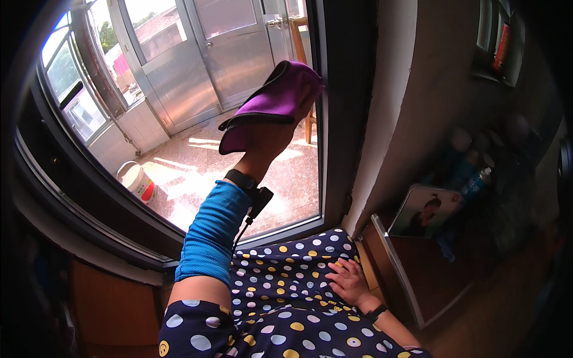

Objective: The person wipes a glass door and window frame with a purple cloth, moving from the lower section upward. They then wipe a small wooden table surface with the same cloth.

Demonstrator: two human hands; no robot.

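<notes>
My left hand (273, 143), at the end of an arm in a blue sleeve with a black wristband, is raised at the glass pane (264, 215). It grips a purple cloth (273, 100) with black edging, folded over the fingers and partly hiding them. The cloth lies near the right side of the dark window frame (344, 112); whether it touches the glass cannot be told. Low on the right, my right hand (349, 282) rests on the dark polka-dot garment (286, 286), fingers apart, holding nothing. It wears a black wristband.
Right of the frame stands a dark-topped cabinet (438, 268) with a pale edge, bearing a picture board (423, 212), a blue spray can (476, 181) and blurred items. Behind the glass are a white bucket (136, 181), metal doors (179, 85) and a wooden stool (309, 127).
</notes>
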